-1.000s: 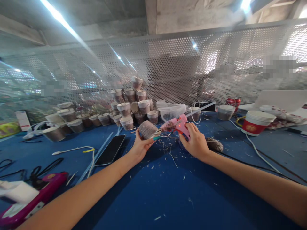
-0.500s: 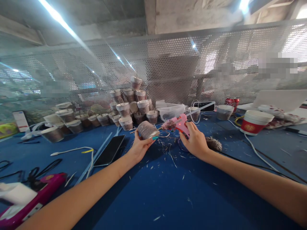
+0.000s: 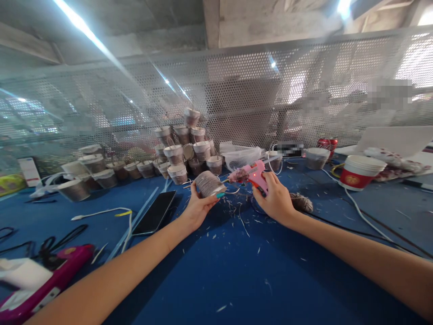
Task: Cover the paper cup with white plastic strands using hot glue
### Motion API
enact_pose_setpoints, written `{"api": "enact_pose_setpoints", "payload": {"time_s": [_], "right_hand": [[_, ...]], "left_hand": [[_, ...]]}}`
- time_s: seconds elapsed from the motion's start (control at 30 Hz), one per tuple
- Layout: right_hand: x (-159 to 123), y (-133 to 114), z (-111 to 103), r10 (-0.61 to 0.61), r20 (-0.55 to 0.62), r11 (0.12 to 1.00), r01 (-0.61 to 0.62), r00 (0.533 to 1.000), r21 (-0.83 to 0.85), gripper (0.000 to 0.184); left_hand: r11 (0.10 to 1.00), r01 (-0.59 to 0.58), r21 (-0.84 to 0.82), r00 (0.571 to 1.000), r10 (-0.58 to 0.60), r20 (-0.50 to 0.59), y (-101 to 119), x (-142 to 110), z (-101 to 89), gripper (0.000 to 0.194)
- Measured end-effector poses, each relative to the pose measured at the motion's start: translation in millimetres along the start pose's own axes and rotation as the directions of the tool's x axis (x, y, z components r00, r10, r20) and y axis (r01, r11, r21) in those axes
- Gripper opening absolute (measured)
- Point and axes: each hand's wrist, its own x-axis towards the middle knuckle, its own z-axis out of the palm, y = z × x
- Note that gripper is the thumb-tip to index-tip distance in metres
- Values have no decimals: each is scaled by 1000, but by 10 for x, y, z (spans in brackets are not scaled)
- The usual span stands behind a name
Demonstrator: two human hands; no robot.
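My left hand (image 3: 196,208) is closed around a small cup wrapped in brown twine (image 3: 207,183), held on its side above the blue table (image 3: 216,271). My right hand (image 3: 275,198) grips a pink hot glue gun (image 3: 253,175) with a red light lit. Its nozzle points left and sits right beside the wrapped cup's rim. A ball of twine (image 3: 301,202) lies on the table just right of my right hand.
A pile of twine-wrapped cups (image 3: 184,151) stands at the back by the perforated metal screen, with more cups (image 3: 91,171) to its left. A phone (image 3: 155,217) lies left of my hands. Stacked red paper cups (image 3: 359,172), a soda can (image 3: 326,144), cables and a magenta glue gun (image 3: 43,280) lie around.
The glue gun's nozzle has edged slightly closer to the wrapped cup. Both hands otherwise stay in place.
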Motion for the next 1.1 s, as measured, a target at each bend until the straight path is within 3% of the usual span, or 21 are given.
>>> {"api": "enact_pose_setpoints", "payload": {"time_s": [0.33,0.7,1.1], "right_hand": [[-12,-43,-7,-57,-95,995,65,994,77,19],[-42,-94,-33,-181,-49,983,182,982,20,15],[25,-43,-72,-118,-26,993,117,993,-13,18]], "left_hand": [[1000,-18,8,1000,19,-17,-33,28,-27,97],[999,-37,6,998,37,-45,-45,9,18,94],[999,-4,-41,996,1,-86,-20,21,18,93]]}}
